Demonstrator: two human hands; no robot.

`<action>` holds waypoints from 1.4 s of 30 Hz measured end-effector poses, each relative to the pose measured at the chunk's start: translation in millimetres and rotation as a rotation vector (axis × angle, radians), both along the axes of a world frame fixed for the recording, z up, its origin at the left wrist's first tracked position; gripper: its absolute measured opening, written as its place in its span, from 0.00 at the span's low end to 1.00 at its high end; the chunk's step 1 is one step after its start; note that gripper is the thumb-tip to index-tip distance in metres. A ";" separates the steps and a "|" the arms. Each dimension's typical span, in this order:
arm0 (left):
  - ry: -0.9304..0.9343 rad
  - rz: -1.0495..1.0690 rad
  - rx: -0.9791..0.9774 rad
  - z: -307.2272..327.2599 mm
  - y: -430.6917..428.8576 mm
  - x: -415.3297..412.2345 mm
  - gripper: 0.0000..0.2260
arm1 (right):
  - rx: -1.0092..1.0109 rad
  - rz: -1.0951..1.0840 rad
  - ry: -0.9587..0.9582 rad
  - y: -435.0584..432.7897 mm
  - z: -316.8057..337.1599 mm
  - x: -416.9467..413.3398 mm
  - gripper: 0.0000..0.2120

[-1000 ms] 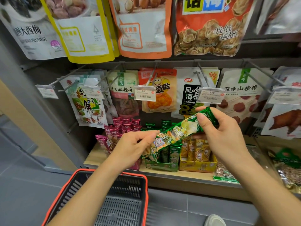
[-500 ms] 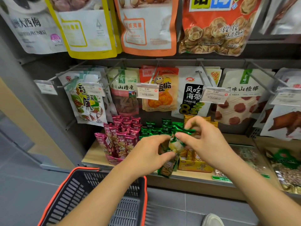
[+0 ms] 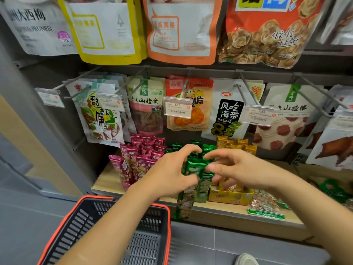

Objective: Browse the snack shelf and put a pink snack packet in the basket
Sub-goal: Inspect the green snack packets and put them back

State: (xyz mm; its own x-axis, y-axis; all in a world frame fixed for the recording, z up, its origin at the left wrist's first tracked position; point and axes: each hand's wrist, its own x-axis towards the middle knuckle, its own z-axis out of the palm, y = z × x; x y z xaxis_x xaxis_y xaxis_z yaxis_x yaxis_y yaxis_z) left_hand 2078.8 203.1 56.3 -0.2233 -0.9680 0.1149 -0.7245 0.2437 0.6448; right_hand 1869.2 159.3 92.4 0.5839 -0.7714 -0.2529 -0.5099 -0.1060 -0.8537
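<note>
1. The basket [image 3: 97, 197] with the orange rim sits low at the left, below the shelf's front edge.
2. The pink snack packets [image 3: 141, 159] stand in a bunch at the left end of the shelf [image 3: 107, 180], just left of the left hand.
3. The left hand [image 3: 172, 169] curls a finger and thumb round a long green packet [image 3: 184, 205], which hangs over the shelf's front edge.
4. The right hand [image 3: 238, 167] has bent fingers and its thumb is at the packet's top. I cannot tell if it pinches.
5. A yellow box [image 3: 231, 195] sits under that hand.
</note>
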 end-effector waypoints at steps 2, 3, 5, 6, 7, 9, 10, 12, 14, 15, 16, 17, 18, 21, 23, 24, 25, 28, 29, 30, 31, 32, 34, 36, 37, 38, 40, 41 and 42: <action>-0.040 0.043 -0.027 0.6 -4.7 8.2 0.23 | -0.137 0.000 0.170 -15.0 -0.7 -2.2 0.13; -0.048 0.080 -0.048 0.5 -6.9 12.0 0.22 | -0.241 -0.015 0.262 -22.4 -5.5 -2.1 0.14; -0.018 0.127 -0.088 0.1 -10.3 16.9 0.20 | -0.408 -0.051 0.411 -34.1 -22.1 0.6 0.17; 0.000 0.134 -0.107 -0.4 -11.7 17.3 0.19 | -0.450 -0.063 0.456 -38.3 -32.7 2.9 0.19; 0.009 0.137 -0.127 -0.6 -12.7 16.5 0.18 | -0.476 -0.066 0.487 -42.0 -43.6 5.6 0.21; 0.009 0.142 -0.164 -1.9 -14.9 14.0 0.16 | -0.508 -0.066 0.524 -48.1 -63.7 12.0 0.25; 0.005 0.137 -0.174 -3.0 -16.0 12.8 0.16 | -0.525 -0.064 0.537 -50.4 -71.9 15.5 0.27; -0.014 0.111 -0.184 -5.5 -18.1 10.5 0.15 | -0.560 -0.054 0.561 -53.9 -83.9 21.3 0.28; -0.027 0.093 -0.200 -7.8 -20.5 10.1 0.14 | -0.587 -0.041 0.570 -56.1 -94.0 25.0 0.27; -0.023 0.091 -0.210 -8.8 -22.2 10.1 0.15 | -0.600 -0.039 0.565 -57.1 -98.3 25.0 0.26; -0.017 0.087 -0.219 -10.2 -24.2 9.6 0.15 | -0.607 -0.043 0.554 -58.4 -101.4 23.6 0.26; -0.014 0.079 -0.223 -11.7 -26.7 9.3 0.15 | -0.608 -0.051 0.537 -59.8 -103.4 21.9 0.25; -0.018 0.070 -0.219 -13.8 -28.8 9.1 0.16 | -0.603 -0.060 0.519 -61.0 -104.8 20.6 0.25; -0.073 0.039 -0.187 -23.3 -35.4 7.9 0.18 | -0.588 -0.075 0.503 -63.7 -106.3 19.5 0.27; -0.128 0.025 -0.145 -31.4 -39.0 4.6 0.19 | -0.585 -0.085 0.495 -65.3 -106.3 20.5 0.27; -0.165 0.019 -0.128 -36.3 -40.5 1.9 0.19 | -0.582 -0.088 0.491 -66.0 -106.3 20.7 0.27; -0.202 0.018 -0.110 -40.9 -41.8 -1.1 0.20 | -0.577 -0.088 0.492 -66.6 -106.3 20.5 0.27; -0.286 0.048 0.017 -54.4 -43.9 -10.1 0.19 | -0.563 -0.088 0.508 -67.6 -106.4 20.6 0.26; -0.319 0.055 0.040 -58.8 -44.3 -12.6 0.16 | -0.558 -0.090 0.511 -67.9 -106.2 21.3 0.25; -0.370 0.052 0.040 -62.3 -44.6 -14.9 0.13 | -0.553 -0.094 0.509 -68.3 -106.0 22.1 0.25; -0.442 0.034 0.014 -65.1 -44.3 -16.8 0.10 | -0.547 -0.099 0.503 -68.7 -105.9 23.0 0.24; -0.526 0.007 -0.033 -67.3 -44.0 -18.2 0.09 | -0.542 -0.104 0.499 -69.2 -105.5 23.9 0.23; -0.665 -0.036 -0.146 -70.4 -43.8 -19.9 0.10 | -0.531 -0.114 0.502 -70.4 -103.6 25.6 0.21; -0.725 -0.046 -0.210 -71.8 -44.3 -21.3 0.10 | -0.534 -0.137 0.509 -70.9 -101.7 28.3 0.21; -0.754 -0.056 -0.214 -72.2 -44.4 -21.7 0.10 | -0.546 -0.156 0.509 -70.7 -101.0 30.2 0.21; -0.777 -0.064 -0.203 -72.7 -44.5 -22.1 0.11 | -0.566 -0.178 0.509 -70.7 -100.3 32.9 0.21; -0.788 -0.069 -0.169 -73.5 -43.9 -22.7 0.15 | -0.621 -0.205 0.523 -70.6 -99.0 40.2 0.21; -0.781 -0.068 -0.153 -73.3 -43.2 -22.9 0.16 | -0.644 -0.204 0.538 -70.7 -98.2 44.3 0.20; -0.767 -0.062 -0.137 -72.9 -42.7 -23.0 0.16 | -0.661 -0.196 0.559 -70.9 -97.5 48.5 0.19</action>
State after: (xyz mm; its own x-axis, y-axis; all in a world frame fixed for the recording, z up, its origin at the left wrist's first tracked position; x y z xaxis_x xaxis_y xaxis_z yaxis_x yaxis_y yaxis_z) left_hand 2055.8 160.4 -16.6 -0.3418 -0.9395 0.0240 -0.9380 0.3395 -0.0695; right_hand 1917.7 88.4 -5.2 0.3505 -0.9338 0.0714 -0.8947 -0.3564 -0.2692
